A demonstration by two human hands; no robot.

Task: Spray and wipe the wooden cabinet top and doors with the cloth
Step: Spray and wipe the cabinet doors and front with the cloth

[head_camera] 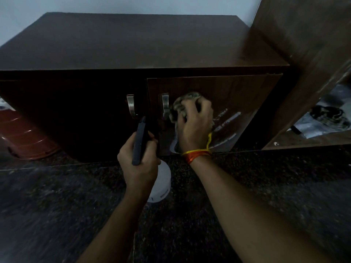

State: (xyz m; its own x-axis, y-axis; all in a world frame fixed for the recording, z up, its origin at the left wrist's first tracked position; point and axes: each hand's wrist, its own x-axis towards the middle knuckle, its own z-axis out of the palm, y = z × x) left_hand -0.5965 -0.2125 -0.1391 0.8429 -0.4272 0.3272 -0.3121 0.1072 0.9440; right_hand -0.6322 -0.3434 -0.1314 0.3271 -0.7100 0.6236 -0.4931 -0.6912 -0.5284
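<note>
A low dark wooden cabinet (133, 46) stands against the wall, its top bare. Its right door (237, 95) shows wet streaks and carries a metal handle (164, 105); the left door (76, 111) has its own handle (130, 105). My right hand (195, 128) presses a crumpled greenish cloth (182, 105) against the right door, just right of its handle. My left hand (139, 164) grips a spray bottle by its dark trigger head (139, 141), with the white bottle body (161, 185) hanging below, in front of the gap between the doors.
A taller brown wooden unit (307, 54) stands at the right, with papers and dark items (326, 118) on its lower shelf. A red-brown bucket (24, 139) lies at the left. The floor (76, 215) is dark speckled stone.
</note>
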